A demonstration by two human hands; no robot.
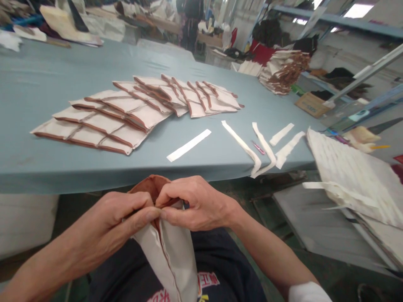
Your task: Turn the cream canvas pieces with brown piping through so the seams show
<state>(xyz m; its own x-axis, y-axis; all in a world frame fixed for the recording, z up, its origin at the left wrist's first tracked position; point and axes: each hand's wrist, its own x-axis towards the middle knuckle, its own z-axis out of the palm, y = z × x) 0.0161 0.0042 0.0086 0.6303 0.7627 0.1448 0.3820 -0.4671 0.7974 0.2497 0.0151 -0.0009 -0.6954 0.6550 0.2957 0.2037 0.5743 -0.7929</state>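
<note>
A cream fabric piece with a brown lining (176,247) hangs over my lap, with a seam running down its middle. My left hand (130,212) pinches its upper edge between thumb and fingers. Right beside it, my right hand (192,203) pinches the same edge, thumb tips nearly touching. What lies right between the fingertips is too small to make out. Beyond my hands, several similar cream pieces with brown edging (103,115) lie overlapped in a fan on the table. A white strip (189,145) lies nearer to me.
The blue-green table (78,167) has its front edge just past my hands. More white strips (241,142) and a small pink tool (258,147) lie to the right. A fabric stack (283,71) stands far right, near a cardboard box (311,105). A person (190,21) stands behind.
</note>
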